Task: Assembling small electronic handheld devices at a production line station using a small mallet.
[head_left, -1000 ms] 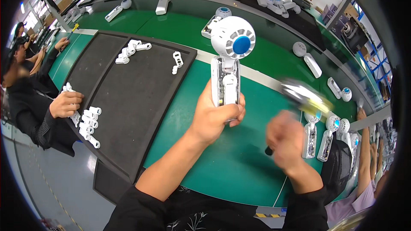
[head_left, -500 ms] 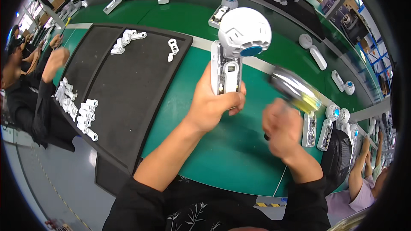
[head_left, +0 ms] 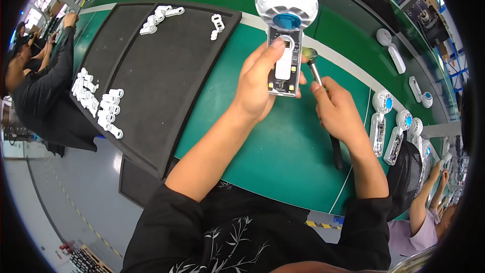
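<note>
In my left hand [head_left: 257,78] is a white handheld fan [head_left: 287,5] with a round head, held upright. Its handle side is uncovered and shows a dark circuit board, with a white elongated piece [head_left: 284,65] seated on it. My left thumb presses on the upper end of that piece. My right hand [head_left: 337,108] grips a small hammer [head_left: 316,71] with a metal shaft and black handle. The hammer's yellowish head is close beside the fan's handle, partly hidden behind it; whether they touch I cannot tell.
A black foam tray [head_left: 166,71] on the left bears several white small parts [head_left: 108,114]. More fans [head_left: 379,126] lie at the right edge of the green table [head_left: 273,167], near a black mesh-like item [head_left: 406,172]. Co-workers sit left and right. Further fans [head_left: 391,53] lie on the green belt beyond.
The fan has been raised and turned so its open handle faces me more. My left thumb has moved onto the white piece. The hammer has swung down from a blur to beside the handle.
</note>
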Tool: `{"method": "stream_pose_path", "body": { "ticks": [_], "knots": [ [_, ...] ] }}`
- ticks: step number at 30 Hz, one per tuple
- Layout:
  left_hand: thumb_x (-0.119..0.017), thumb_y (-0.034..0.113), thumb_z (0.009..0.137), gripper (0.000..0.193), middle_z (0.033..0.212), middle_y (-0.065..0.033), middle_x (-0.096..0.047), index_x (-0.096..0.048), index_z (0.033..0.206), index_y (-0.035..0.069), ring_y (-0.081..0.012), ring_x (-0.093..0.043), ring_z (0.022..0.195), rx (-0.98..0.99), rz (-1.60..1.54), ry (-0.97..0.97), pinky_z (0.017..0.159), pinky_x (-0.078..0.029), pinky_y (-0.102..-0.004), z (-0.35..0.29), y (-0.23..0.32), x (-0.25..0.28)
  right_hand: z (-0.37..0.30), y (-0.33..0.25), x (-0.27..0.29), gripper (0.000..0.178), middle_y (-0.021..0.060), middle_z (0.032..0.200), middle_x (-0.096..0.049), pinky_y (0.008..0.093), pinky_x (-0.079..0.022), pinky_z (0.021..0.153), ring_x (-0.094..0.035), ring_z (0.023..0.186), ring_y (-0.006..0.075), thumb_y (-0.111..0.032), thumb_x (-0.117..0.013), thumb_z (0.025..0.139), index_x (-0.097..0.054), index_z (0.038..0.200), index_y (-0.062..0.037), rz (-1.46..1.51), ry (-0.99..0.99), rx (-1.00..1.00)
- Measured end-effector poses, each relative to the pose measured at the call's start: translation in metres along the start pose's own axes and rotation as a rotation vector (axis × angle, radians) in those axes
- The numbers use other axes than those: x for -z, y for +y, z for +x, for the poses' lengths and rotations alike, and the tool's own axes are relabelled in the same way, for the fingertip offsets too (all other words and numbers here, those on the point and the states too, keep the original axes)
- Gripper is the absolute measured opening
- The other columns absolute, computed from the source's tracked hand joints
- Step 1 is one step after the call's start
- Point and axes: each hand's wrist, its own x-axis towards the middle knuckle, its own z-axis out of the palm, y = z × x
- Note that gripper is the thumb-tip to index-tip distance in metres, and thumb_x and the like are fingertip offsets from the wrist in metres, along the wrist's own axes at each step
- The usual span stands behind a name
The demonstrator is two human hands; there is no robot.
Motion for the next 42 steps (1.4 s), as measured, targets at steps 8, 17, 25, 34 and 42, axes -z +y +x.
{"method": "stream_pose_path", "body": {
  "ticks": [8, 17, 25, 34, 42],
  "knots": [
    [-0.034, 0.035, 0.099, 0.047, 0.092, -0.0216, -0.066, -0.051, 0.117, -0.005, -0.0277, -0.067, 0.072, 0.097, -0.15, -0.218, 0.06, -0.057, -0.0377, 0.006, 0.0, 0.017, 0.002, 0.013, -0.005, 0.029, 0.0189, 0.071, -0.061, 0.0397, -0.047, 0.061, -0.059, 0.062, 0.034, -0.026, -0.053, 0.096, -0.063, 0.098, 0.002, -0.281, 0.121, 0.481],
    [-0.035, 0.03, 0.096, 0.046, 0.112, -0.0237, -0.065, -0.048, 0.123, -0.005, -0.0305, -0.065, 0.1, 0.052, 0.08, -0.055, 0.089, -0.053, -0.0402, -0.009, -0.016, -0.005, -0.028, -0.012, -0.002, 0.041, 0.0076, 0.075, -0.064, 0.0303, -0.05, 0.061, -0.061, 0.066, 0.0144, -0.036, -0.055, 0.098, -0.053, 0.119, -0.0008, 0.423, -0.331, 0.074],
    [-0.028, 0.051, 0.1, 0.067, 0.125, -0.0129, -0.056, -0.04, 0.139, -0.003, -0.0195, -0.057, 0.105, 0.109, 0.182, -0.324, 0.085, -0.048, -0.0315, -0.014, -0.023, -0.014, -0.008, -0.006, 0.005, 0.037, 0.0058, 0.086, -0.062, 0.0246, -0.049, 0.053, -0.06, 0.069, 0.0109, -0.034, -0.067, 0.09, -0.056, 0.107, -0.0035, 0.739, -0.306, 0.143],
    [-0.033, 0.06, 0.097, 0.083, 0.149, -0.0247, -0.034, -0.022, 0.149, -0.004, -0.0317, -0.038, 0.136, 0.042, 0.287, -0.393, 0.104, -0.04, -0.0438, -0.013, -0.029, -0.03, -0.064, 0.054, 0.136, 0.053, 0.0109, 0.094, -0.063, 0.0337, -0.055, 0.068, -0.066, 0.08, 0.0196, -0.027, -0.072, 0.081, -0.048, 0.119, 0.0023, 0.73, 0.197, -0.012],
    [-0.055, 0.05, 0.093, 0.078, 0.132, -0.0185, -0.05, -0.032, 0.143, -0.004, -0.028, -0.055, 0.119, 0.092, 0.297, -0.609, 0.094, -0.048, -0.0386, -0.057, -0.069, -0.077, -0.123, 0.051, 0.092, 0.07, 0.0223, 0.106, -0.059, 0.0385, -0.053, 0.081, -0.065, 0.092, 0.0323, -0.039, -0.075, 0.08, -0.045, 0.127, 0.0046, -0.017, 0.193, 0.406]
  ]
}}
